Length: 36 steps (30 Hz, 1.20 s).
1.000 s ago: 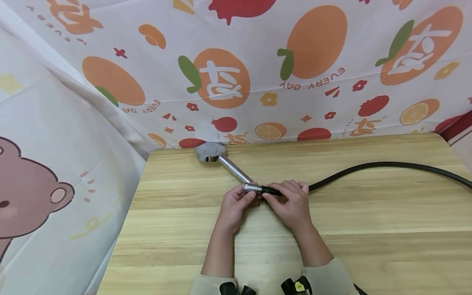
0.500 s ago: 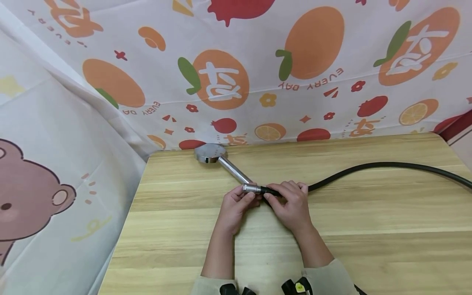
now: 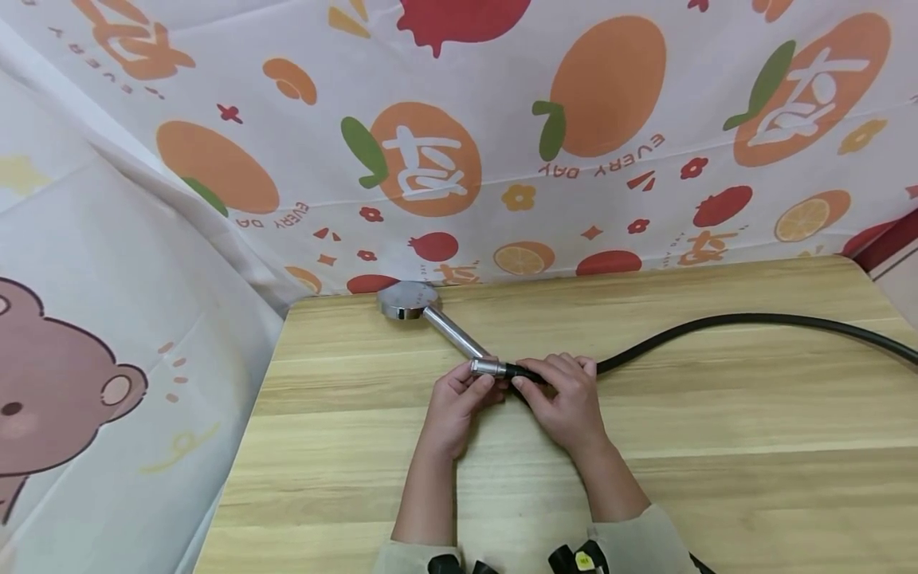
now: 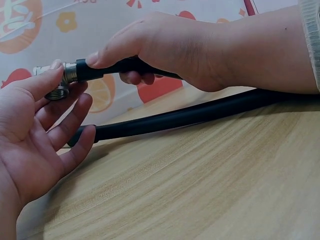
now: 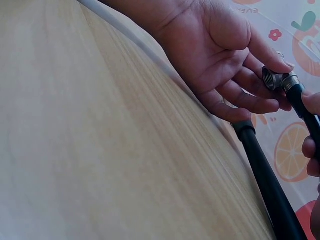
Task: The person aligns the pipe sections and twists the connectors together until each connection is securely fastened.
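Around a short metal elbow fitting [image 3: 488, 367] my left hand [image 3: 453, 406] pinches with thumb and forefinger. The left wrist view shows its threaded mouth facing down and its other end meeting a black hose [image 4: 90, 70]. My right hand [image 3: 574, 399] grips that hose just behind the metal. Behind the hands lies a chrome shower head [image 3: 407, 300], its handle [image 3: 455, 331] slanting toward them. Below the held pieces, a second black hose [image 4: 175, 119] rests on the table, its near end by the left hand's lower fingers. Where the handle ends is hidden by the hands in the head view.
A wood-grain table [image 3: 323, 446] carries everything. The black hose arches away to the table's right edge, and another black length shows by the right sleeve [image 3: 638, 534]. A fruit-print cloth [image 3: 502, 80] hangs along the back, and a bear-print cloth [image 3: 165, 279] at the left.
The head view has tipped slightly, so the cloth prints sit a little lower. Both hands keep their hold on the fitting and hose, with no clear movement.
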Motion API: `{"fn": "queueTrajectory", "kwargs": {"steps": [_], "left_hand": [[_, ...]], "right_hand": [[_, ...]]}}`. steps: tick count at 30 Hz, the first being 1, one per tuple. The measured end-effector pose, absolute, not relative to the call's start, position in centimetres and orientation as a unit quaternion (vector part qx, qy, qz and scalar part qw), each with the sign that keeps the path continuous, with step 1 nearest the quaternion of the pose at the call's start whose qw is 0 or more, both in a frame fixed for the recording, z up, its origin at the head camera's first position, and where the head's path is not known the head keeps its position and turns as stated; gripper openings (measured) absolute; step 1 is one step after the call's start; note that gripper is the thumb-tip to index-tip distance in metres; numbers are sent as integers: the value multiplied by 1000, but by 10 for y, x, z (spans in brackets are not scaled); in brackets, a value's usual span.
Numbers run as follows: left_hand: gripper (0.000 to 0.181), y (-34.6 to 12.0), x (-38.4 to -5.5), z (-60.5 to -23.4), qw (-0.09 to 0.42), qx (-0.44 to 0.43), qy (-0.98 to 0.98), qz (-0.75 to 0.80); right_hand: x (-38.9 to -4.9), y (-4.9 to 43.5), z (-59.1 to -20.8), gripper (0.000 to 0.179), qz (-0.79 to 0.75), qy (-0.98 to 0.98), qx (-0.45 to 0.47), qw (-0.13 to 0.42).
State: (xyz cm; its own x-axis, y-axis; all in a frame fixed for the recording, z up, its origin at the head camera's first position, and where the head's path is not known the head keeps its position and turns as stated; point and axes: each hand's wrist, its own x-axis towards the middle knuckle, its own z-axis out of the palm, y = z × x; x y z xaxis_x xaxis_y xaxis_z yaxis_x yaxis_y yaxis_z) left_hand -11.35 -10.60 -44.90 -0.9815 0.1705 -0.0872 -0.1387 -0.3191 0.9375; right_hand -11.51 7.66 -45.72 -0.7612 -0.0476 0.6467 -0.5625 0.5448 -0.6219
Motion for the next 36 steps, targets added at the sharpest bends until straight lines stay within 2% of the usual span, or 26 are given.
{"fn": "queueTrajectory", "kwargs": {"steps": [8,15,36], "left_hand": [[36,-105,-113,-447,95,14,578,810],[37,-105,-113,-450,93,11,574,813],[42,-105,-114,-450,104,-2,584,805]], "right_hand": [[-115,77,-456,24,443,-829,180,288],[-115,77,-459,32,450,-827,179,285],[-115,77,-458,29,456,-827,178,276]]}}
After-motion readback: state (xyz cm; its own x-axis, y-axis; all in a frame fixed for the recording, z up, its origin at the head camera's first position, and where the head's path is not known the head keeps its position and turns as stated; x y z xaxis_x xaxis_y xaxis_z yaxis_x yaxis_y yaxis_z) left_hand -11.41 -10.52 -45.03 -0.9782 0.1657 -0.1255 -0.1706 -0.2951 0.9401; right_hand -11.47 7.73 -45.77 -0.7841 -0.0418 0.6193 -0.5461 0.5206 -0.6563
